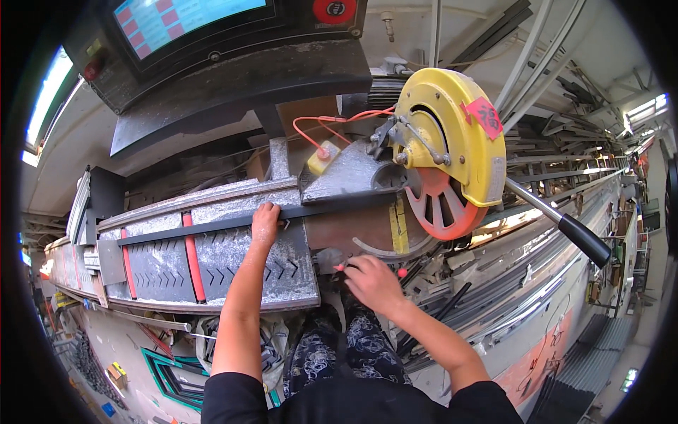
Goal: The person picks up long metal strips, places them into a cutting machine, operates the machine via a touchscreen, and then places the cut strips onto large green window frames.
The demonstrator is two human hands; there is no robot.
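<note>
A long dark metal profile (219, 224) lies across the conveyor-like bed and runs right to the saw. My left hand (265, 222) is closed over it near the bed's right end, fingers curled round its far edge. Below the saw table's front edge, my right hand (374, 284) has its fingers bent at a small red knob (340, 268); the hand partly hides the grip. A pink ball knob (402, 272) sits just right of that hand. The cut-off saw's yellow guard (452, 134) stands beyond the profile's right end, its red-rimmed blade (446, 201) at table height.
The saw's black-gripped lever (584, 240) juts out to the right. A control panel with a lit screen (176, 21) and a red button (335, 10) hangs above. Red rollers (193, 258) cross the dusty bed (233, 261). Stacked metal lengths (508, 290) fill the right.
</note>
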